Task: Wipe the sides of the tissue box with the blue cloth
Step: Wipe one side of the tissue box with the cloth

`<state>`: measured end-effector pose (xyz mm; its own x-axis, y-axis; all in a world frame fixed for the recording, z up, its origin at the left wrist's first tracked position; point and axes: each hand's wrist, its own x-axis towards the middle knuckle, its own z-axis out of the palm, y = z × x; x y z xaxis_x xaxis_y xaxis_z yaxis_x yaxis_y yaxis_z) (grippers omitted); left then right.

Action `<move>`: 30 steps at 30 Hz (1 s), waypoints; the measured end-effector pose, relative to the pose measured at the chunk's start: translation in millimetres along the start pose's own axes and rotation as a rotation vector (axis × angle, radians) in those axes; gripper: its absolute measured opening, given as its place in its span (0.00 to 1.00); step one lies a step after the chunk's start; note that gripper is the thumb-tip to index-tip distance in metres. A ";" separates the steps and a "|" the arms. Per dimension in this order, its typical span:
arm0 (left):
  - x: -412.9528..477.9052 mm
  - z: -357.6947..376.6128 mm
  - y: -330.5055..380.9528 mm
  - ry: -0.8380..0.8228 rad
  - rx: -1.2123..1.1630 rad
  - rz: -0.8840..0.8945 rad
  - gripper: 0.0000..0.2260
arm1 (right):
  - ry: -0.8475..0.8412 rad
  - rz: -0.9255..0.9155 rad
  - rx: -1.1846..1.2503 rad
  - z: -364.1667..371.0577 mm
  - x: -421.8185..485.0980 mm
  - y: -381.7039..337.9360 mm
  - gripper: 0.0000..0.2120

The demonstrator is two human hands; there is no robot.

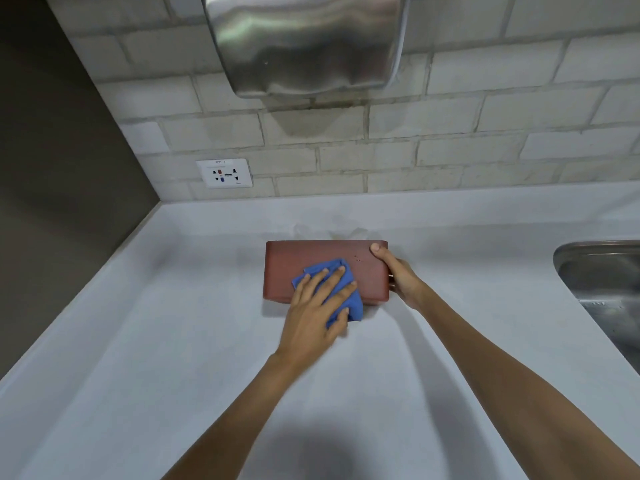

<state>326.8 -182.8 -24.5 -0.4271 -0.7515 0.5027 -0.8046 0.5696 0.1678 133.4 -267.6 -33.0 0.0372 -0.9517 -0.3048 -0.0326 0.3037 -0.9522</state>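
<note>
1. Count: one tissue box (311,252), one blue cloth (346,299), two hands, one wall socket (224,173), one hand dryer (304,43) and one sink (602,271).
2. The tissue box is reddish-brown and sits on the white counter (138,341) at the centre of the view, its long near side facing the person. A little white tissue shows behind its top edge at 12 o'clock.
3. The left hand (317,310) lies flat and spread, fingers apart and stretched toward 1 o'clock. It presses the blue cloth against the near side of the box; it grips nothing.
4. The cloth is bunched under that hand. It covers the middle of the box's near side and hangs past the box's lower edge at 5 o'clock of the box.
5. The right hand (398,275) clasps the box's right end at 3 o'clock. Its thumb rests on the near face by the top right corner; the other fingers wrap behind the end, out of sight.
6. The socket is on the brick wall at 10 o'clock of the box, the dryer hangs at 12 o'clock, and the steel sink lies well apart at 3 o'clock.
</note>
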 end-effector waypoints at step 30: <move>44.6 16.3 20.1 0.185 0.023 -0.196 0.18 | -0.018 0.019 0.063 2.8 -8.6 -2.7 0.27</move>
<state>284.9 -210.3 -12.5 -0.1814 -0.7715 0.6098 -0.8747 0.4100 0.2586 136.0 -260.1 -27.8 0.0550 -0.9449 -0.3228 0.0294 0.3247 -0.9454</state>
